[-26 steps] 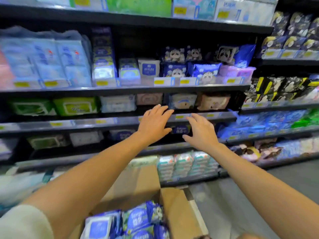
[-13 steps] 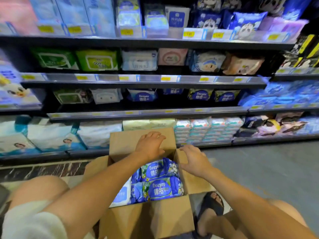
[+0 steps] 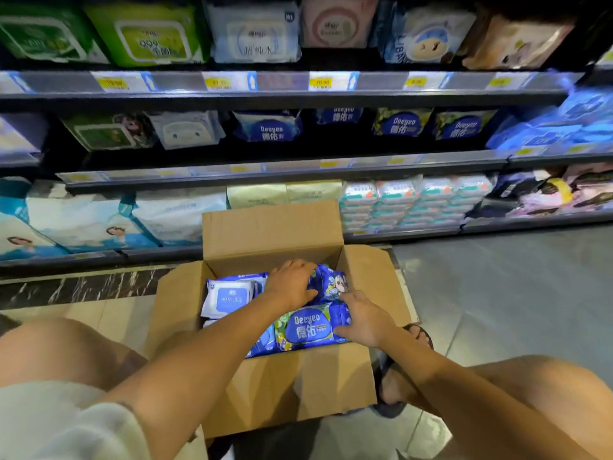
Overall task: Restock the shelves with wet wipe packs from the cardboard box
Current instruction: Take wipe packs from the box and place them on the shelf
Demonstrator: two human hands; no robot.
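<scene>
An open cardboard box (image 3: 275,390) stands on the floor between my knees, holding several blue wet wipe packs. My left hand (image 3: 292,283) lies on a blue pack (image 3: 330,282) at the back of the box, with fingers and thumb curled around it. The fingers and thumb of my right hand (image 3: 365,318) straddle the right end of the front Deeyeo pack (image 3: 306,327). A white and blue pack (image 3: 229,295) sits at the box's left side. Matching Deeyeo packs (image 3: 268,127) stand on the shelf (image 3: 298,166) above.
The box's rear flap (image 3: 272,227) stands upright against the bottom shelf, which holds large white bags (image 3: 175,214) and stacked small packs (image 3: 411,200). My sandalled foot (image 3: 391,383) is right of the box. Grey floor (image 3: 497,287) extends to the right.
My view dropped from the shelves to the box. Both hands came down from the shelf edge, past the box rim, and now rest on packs inside.
</scene>
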